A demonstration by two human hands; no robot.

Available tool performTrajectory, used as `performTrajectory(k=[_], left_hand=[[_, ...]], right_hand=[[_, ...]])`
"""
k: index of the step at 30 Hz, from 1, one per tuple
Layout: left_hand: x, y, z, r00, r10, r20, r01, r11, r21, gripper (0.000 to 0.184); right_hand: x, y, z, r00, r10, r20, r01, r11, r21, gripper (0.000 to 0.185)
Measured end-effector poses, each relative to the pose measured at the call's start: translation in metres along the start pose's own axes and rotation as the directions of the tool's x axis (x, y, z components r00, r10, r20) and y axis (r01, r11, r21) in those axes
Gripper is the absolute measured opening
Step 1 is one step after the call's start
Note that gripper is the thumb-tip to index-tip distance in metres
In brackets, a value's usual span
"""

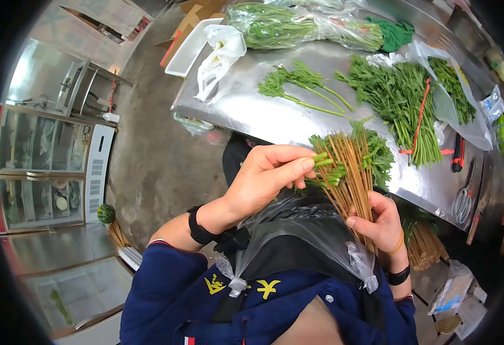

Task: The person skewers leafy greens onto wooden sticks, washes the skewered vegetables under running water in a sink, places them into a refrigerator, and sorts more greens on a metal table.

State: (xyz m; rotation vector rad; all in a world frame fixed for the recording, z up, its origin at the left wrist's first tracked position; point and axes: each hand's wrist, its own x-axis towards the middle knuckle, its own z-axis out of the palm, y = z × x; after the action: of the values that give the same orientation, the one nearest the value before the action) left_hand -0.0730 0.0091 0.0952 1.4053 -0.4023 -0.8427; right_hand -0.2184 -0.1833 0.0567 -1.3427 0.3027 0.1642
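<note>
A glass-doored cabinet stands at far left, across the floor from the table. At the table's left corner sit a white tray and, touching its edge, a crumpled white plastic bag. Next comes the left hand, its thumb and index finger pinching the cut end of green stems. Above it on the table lie loose leafy sprigs, with a long bundle of plastic-wrapped greens beyond. The stems meet a fanned bundle of wooden skewers, held over the table's near edge; leaves show behind it, though whether they are fastened there I cannot tell. The right hand has its fingers closed round the skewers' lower part. Farther right are a red-tied bunch of greens, a red-and-black box cutter and scissors.
</note>
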Motion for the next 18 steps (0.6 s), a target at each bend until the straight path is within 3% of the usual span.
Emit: performTrajectory(k=[5,13,18], left_hand=[[0.0001,0.0035,0.0024,0.998,0.066,0.002,-0.066,0.998,0.012,0.023],[-0.0014,-0.0012,0.0066,0.986,0.162,0.031,-0.164,0.967,0.197,0.018],[-0.0007,0.0002,0.0033,0.995,-0.008,0.102,0.001,0.998,0.071,0.016]], right_hand=[[0.0000,-0.0006,-0.0017,1.000,0.022,0.003,-0.022,1.000,-0.015,0.014],[-0.0005,0.0008,-0.0018,1.000,0.019,-0.004,-0.019,1.000,0.004,0.014],[-0.0010,0.0012,-0.0032,1.000,0.021,0.012,-0.021,1.000,0.019,0.015]])
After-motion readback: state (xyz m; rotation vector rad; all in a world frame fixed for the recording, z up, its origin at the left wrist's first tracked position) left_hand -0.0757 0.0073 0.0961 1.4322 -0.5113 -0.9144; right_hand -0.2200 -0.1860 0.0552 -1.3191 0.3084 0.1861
